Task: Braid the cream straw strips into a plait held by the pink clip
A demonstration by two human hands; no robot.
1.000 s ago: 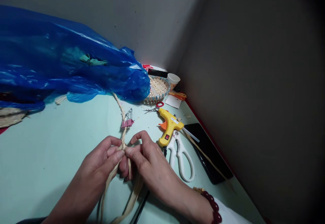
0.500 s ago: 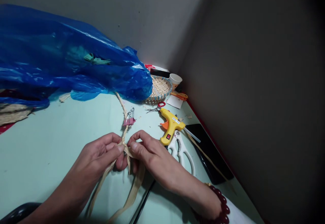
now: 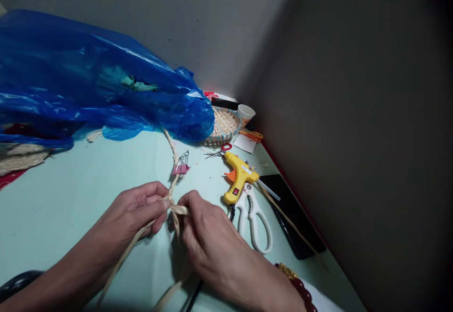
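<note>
A thin pale braid [image 3: 171, 145] of flat straw-like strips runs from under the blue bag down toward me. A pink binder clip [image 3: 181, 168] grips it partway along. My left hand [image 3: 141, 213] pinches the braid's near end between thumb and fingers, and one strip [image 3: 122, 257] trails from it toward me. Close on the right, my right hand [image 3: 208, 236] is closed on another strip [image 3: 181, 209], pulled out sideways from the braid. A short strand hangs down between the hands. The right fingertips are partly hidden behind the hand.
A blue plastic bag [image 3: 106, 80] covers the back left. To the right lie a yellow glue gun [image 3: 239, 180], white-handled scissors [image 3: 261, 231], small red-handled scissors [image 3: 226, 147] and a black flat device [image 3: 300, 227]. Behind them stand a woven basket [image 3: 222, 137] and a paper cup [image 3: 246, 112].
My right hand has turned over, knuckles up, and shifted slightly right and down, drawing its strip sideways. The left hand keeps its pinch on the braid.
</note>
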